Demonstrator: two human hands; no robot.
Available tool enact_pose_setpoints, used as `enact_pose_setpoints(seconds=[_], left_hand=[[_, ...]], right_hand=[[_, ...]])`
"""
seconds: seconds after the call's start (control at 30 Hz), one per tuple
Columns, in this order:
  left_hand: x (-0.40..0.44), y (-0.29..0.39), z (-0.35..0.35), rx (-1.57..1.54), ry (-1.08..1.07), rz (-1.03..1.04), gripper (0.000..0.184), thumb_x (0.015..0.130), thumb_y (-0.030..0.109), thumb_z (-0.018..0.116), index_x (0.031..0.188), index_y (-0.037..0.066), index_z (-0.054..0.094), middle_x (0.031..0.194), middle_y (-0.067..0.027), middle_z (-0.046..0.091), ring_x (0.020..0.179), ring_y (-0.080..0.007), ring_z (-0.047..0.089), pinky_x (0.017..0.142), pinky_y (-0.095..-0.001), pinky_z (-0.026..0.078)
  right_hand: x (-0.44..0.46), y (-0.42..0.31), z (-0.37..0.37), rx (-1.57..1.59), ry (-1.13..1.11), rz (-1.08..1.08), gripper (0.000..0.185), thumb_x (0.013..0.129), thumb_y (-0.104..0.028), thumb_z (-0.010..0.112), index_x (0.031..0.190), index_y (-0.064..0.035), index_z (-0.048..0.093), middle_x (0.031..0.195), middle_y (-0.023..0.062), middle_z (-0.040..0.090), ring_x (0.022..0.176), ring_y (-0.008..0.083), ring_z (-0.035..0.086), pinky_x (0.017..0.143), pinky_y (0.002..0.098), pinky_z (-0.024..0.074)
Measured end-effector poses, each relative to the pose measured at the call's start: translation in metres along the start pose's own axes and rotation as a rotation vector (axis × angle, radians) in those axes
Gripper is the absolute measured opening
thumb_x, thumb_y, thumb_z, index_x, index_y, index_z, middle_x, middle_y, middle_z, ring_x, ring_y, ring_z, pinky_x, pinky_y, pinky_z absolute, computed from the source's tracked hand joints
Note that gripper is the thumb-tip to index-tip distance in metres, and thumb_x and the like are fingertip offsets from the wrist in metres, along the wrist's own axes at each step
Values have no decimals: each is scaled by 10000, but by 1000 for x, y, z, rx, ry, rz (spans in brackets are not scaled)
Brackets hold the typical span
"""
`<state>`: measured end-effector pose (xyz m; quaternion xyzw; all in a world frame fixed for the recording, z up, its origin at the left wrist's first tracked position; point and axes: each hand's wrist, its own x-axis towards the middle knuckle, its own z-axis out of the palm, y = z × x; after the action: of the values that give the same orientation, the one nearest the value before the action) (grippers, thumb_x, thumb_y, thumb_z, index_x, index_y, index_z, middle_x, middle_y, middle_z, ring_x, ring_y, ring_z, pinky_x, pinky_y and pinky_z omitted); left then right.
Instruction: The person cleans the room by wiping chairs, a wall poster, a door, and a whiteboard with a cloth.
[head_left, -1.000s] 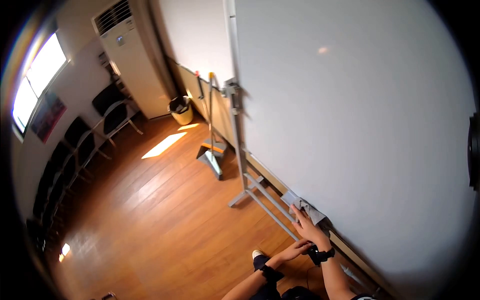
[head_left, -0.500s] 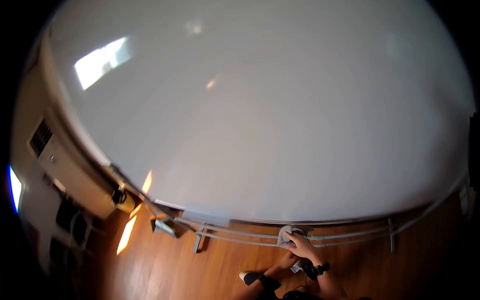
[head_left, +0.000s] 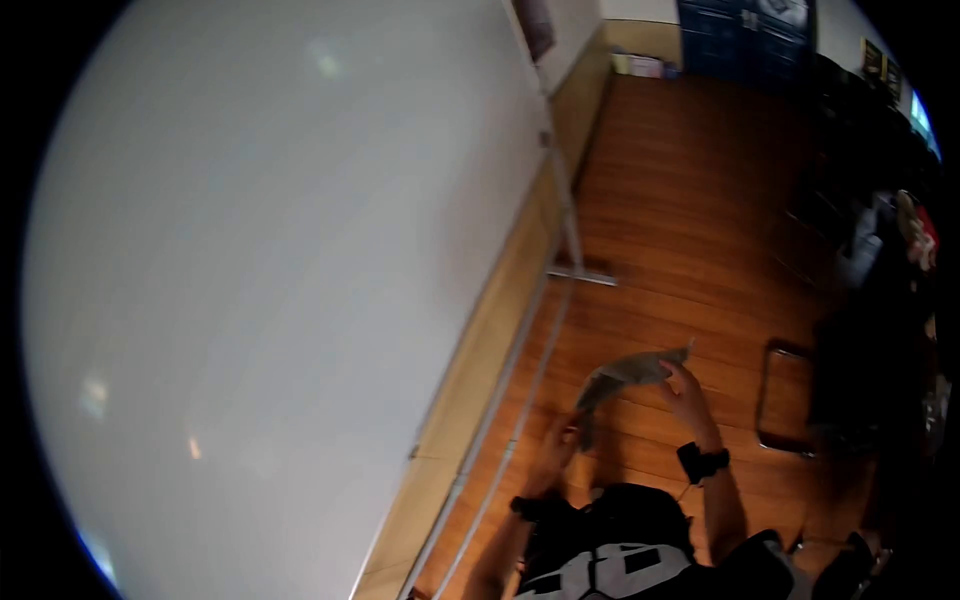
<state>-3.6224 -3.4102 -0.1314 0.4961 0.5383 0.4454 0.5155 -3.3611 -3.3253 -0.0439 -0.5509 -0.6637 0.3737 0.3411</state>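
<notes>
A grey cloth (head_left: pixel 632 371) is stretched between my two hands, low in the view and to the right of the large whiteboard (head_left: pixel 280 250). My left hand (head_left: pixel 555 447) is closed on the cloth's lower left end. My right hand (head_left: pixel 686 396) grips its upper right end with the fingers pressed together. Dark bands are on both wrists. The cloth hangs clear of the board, above the wooden floor.
The whiteboard's metal stand (head_left: pixel 568 235) has a foot (head_left: pixel 590 277) on the wooden floor (head_left: pixel 690 220). A dark chair (head_left: pixel 785 400) stands at the right, with dark furniture and bags (head_left: pixel 865 245) behind it. Blue cabinets (head_left: pixel 745 40) are at the far end.
The view has swung from the board's left side to its right side. My hands, earlier close together at the cloth by the board's lower edge, are now apart with the cloth spread between them.
</notes>
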Motion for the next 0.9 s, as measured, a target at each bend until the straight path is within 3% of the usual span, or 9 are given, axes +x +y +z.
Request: enact_pose_setpoints(seconds=[0.1,0.23,0.3,0.43,0.63,0.73,0.8,0.83,0.9], left_hand=[[49,55,3,235,0,46,380,872,66,511,1251,36,527,1030,-76,592,901,-170,555,802,-309,453],[122,64,14,332,-25,195,322,835,75,534,1154,57,581,988,-170,606,910,-313,596,793,-359,481],[154,42,0,294,-114,176,347,827,46,503,1167,48,574,1019,-156,594,922,-299,597,800,-357,482],[168,106,-12,242,-55,194,396,818,-31,454,1196,30,555,1093,-114,578,992,-222,564,862,-321,452],[316,105,-63,136,128,122,360,864,-19,419,1199,-2,549,1146,-119,573,1054,-214,556,897,-308,445],[388,93,-65,-19,59,80,362,865,2,441,1212,-1,548,1162,-110,569,1053,-186,553,889,-296,440],[416,107,-61,28,-34,-85,379,855,1,466,1223,28,550,1152,-94,577,991,-167,557,819,-281,448],[432,111,-43,149,-18,37,394,843,-22,451,1228,4,535,927,-25,535,696,-78,471,612,-205,411],[483,112,-25,285,-139,37,377,844,-7,476,1211,27,557,1070,-72,570,880,-146,526,766,-263,438]], right_hand=[[-5,36,-25,-7,165,133,386,888,-157,603,1246,-38,522,1167,149,592,1081,275,551,918,363,433],[-9,57,-33,55,154,345,368,883,-140,605,1232,-44,537,1156,142,600,1057,251,565,900,336,437],[0,61,-28,70,133,350,360,880,-137,608,1223,-47,547,1152,136,604,1046,244,570,892,332,440],[23,32,-48,99,60,211,367,837,-150,637,1184,-48,573,1123,137,620,1037,275,573,878,351,448],[230,7,-57,7,-127,29,338,789,-161,654,1098,-36,598,963,179,644,919,349,586,809,396,466],[301,-11,-72,-213,-83,-17,286,789,-175,656,1022,-17,603,844,188,629,819,366,582,740,416,465],[322,2,-77,-96,25,-68,269,792,-180,655,992,-9,597,813,195,612,791,377,571,711,426,459],[329,9,-87,-38,98,-96,261,794,-182,655,976,-5,594,797,198,604,777,383,565,696,431,456],[360,36,-95,9,183,28,259,798,-177,657,979,-3,596,813,193,614,790,360,587,684,407,464]])
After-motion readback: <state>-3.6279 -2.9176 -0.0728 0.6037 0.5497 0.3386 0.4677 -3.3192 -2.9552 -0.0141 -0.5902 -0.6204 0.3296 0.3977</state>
